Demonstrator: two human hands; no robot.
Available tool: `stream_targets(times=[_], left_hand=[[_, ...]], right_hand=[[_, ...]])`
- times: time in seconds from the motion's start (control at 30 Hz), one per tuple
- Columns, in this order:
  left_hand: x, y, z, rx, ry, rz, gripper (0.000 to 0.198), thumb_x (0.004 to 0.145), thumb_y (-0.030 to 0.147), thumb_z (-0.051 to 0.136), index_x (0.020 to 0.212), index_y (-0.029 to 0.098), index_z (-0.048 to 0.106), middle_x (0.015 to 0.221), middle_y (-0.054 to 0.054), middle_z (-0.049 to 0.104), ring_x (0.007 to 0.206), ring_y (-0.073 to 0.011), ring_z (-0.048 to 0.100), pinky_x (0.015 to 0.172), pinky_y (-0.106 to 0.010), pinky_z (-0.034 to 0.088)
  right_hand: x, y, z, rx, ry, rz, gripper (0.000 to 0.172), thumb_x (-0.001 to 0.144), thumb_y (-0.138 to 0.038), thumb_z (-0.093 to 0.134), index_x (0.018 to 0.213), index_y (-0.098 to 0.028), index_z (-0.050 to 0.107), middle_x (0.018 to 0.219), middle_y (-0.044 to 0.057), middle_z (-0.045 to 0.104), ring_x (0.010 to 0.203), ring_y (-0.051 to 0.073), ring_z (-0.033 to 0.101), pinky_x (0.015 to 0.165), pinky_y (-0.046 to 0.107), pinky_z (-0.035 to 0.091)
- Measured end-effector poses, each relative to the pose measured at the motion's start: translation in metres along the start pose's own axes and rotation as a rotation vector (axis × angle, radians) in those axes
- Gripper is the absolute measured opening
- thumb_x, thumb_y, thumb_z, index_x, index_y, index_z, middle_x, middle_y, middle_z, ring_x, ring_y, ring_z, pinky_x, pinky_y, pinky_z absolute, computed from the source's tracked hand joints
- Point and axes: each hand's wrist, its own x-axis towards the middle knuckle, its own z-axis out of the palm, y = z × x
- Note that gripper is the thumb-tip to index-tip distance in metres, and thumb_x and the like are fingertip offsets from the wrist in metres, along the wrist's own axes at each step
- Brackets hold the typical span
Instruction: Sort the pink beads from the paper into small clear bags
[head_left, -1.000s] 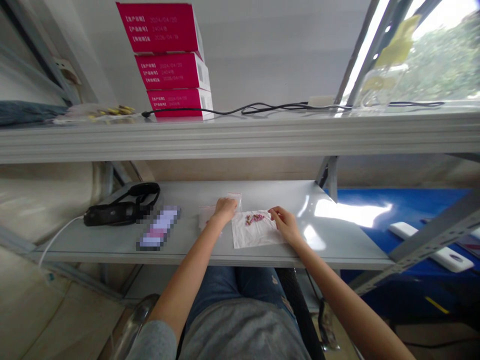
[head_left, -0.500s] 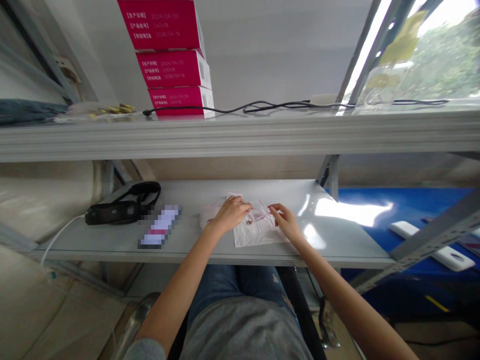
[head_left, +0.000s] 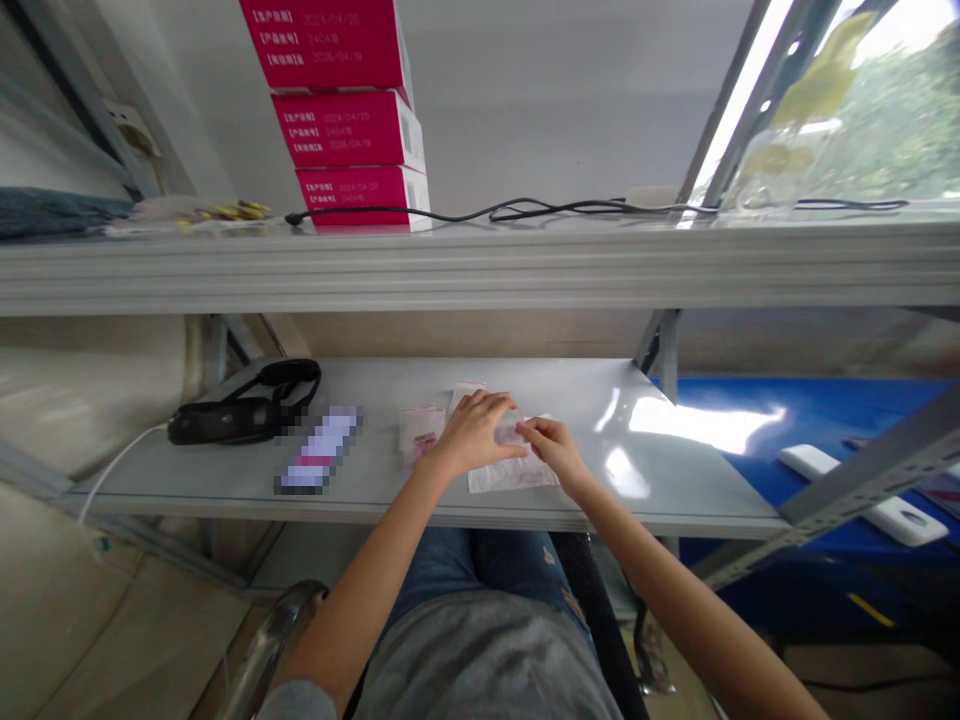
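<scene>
My left hand (head_left: 476,435) and my right hand (head_left: 551,445) meet over a small clear plastic bag (head_left: 511,433), and the fingers of both rest on it. Its pinkish contents are faint through the film and partly hidden by my fingers. Under the bag lies a white paper sheet (head_left: 514,477). To the left of my left hand sits a second small bag (head_left: 420,432) holding something pink. Both lie on a pale grey metal shelf (head_left: 600,420).
A black strapped device (head_left: 244,417) and a blurred phone (head_left: 319,450) lie on the shelf's left side. Magenta cartons (head_left: 341,125) stand on the upper shelf beyond a black cable (head_left: 525,210). White devices (head_left: 862,500) lie on a blue surface (head_left: 750,420) at right.
My hands have drawn closer together over the paper, with the clear bag now between them. The pink pieces seen loose on the paper earlier no longer show there.
</scene>
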Motion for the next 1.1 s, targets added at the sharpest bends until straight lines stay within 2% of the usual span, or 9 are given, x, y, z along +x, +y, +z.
stream_targets(times=[0.07,0.2,0.33,0.43,0.53,0.63,0.77,0.97,1.1], left_hand=[[0.001,0.002,0.005,-0.029,-0.026,-0.036,0.062,0.058,0.05,0.074,0.108,0.021,0.052,0.11,-0.006,0.058,0.107,-0.024,0.049,0.092,-0.037,0.04],[0.002,0.0,0.011,-0.077,-0.061,-0.102,0.055,0.061,0.047,0.073,0.104,0.023,0.05,0.101,-0.005,0.057,0.1,-0.0226,0.053,0.084,-0.035,0.045],[0.001,-0.007,0.007,-0.071,-0.055,-0.132,0.05,0.064,0.047,0.07,0.103,0.023,0.049,0.104,-0.005,0.055,0.104,-0.0234,0.051,0.086,-0.036,0.044],[-0.001,-0.011,0.005,-0.051,-0.06,-0.157,0.049,0.066,0.047,0.068,0.105,0.024,0.048,0.106,-0.006,0.056,0.105,-0.0241,0.052,0.087,-0.037,0.044],[-0.003,-0.012,0.008,-0.052,-0.081,-0.166,0.052,0.068,0.045,0.068,0.11,0.024,0.046,0.11,-0.006,0.057,0.104,-0.0241,0.054,0.087,-0.037,0.045],[-0.004,-0.012,0.016,-0.06,-0.113,-0.173,0.057,0.07,0.043,0.067,0.118,0.025,0.042,0.113,-0.006,0.058,0.105,-0.0245,0.056,0.088,-0.037,0.045],[-0.005,-0.013,0.027,-0.082,-0.116,-0.148,0.062,0.071,0.038,0.066,0.124,0.024,0.038,0.122,-0.008,0.055,0.109,-0.0246,0.055,0.091,-0.037,0.044],[-0.009,-0.015,0.045,-0.152,-0.08,-0.165,0.057,0.072,0.036,0.066,0.122,0.022,0.042,0.121,-0.008,0.056,0.111,-0.0227,0.053,0.093,-0.036,0.043],[-0.01,-0.017,0.053,-0.148,-0.078,-0.186,0.056,0.069,0.034,0.067,0.119,0.019,0.045,0.118,-0.009,0.057,0.11,-0.0234,0.052,0.094,-0.037,0.043]], right_hand=[[-0.001,-0.001,0.003,-0.004,-0.031,-0.009,0.034,0.071,-0.048,0.059,0.064,-0.015,0.06,0.05,-0.004,0.044,0.045,0.007,0.034,0.043,0.022,0.024],[-0.002,-0.001,0.004,-0.006,-0.079,-0.042,0.036,0.073,-0.05,0.056,0.067,-0.015,0.061,0.049,-0.004,0.042,0.044,0.007,0.033,0.043,0.022,0.025],[0.001,0.002,-0.004,-0.077,-0.065,-0.087,0.04,0.081,-0.051,0.046,0.083,-0.015,0.062,0.055,-0.002,0.049,0.044,0.008,0.038,0.044,0.023,0.029],[0.004,0.007,-0.017,-0.337,-0.05,-0.172,0.037,0.082,-0.05,0.044,0.085,-0.017,0.062,0.071,0.002,0.06,0.05,0.009,0.046,0.048,0.023,0.033],[0.004,0.012,-0.034,-0.803,-0.064,-0.194,0.026,0.076,-0.045,0.055,0.081,-0.022,0.065,0.064,0.0,0.061,0.054,0.012,0.051,0.052,0.023,0.032],[0.003,0.015,-0.045,-1.008,-0.091,-0.166,0.029,0.074,-0.043,0.058,0.096,-0.025,0.066,0.066,0.0,0.063,0.055,0.013,0.054,0.053,0.023,0.031],[0.004,0.017,-0.051,-1.062,-0.147,-0.158,0.037,0.076,-0.045,0.056,0.107,-0.025,0.063,0.066,0.001,0.064,0.056,0.014,0.055,0.052,0.024,0.031],[0.006,0.02,-0.058,-1.07,-0.12,-0.15,0.041,0.076,-0.046,0.056,0.11,-0.024,0.061,0.068,0.002,0.064,0.058,0.014,0.057,0.052,0.023,0.032],[0.011,0.023,-0.059,-1.036,-0.069,-0.153,0.037,0.081,-0.04,0.05,0.113,-0.024,0.059,0.076,0.003,0.066,0.061,0.014,0.058,0.054,0.023,0.034]])
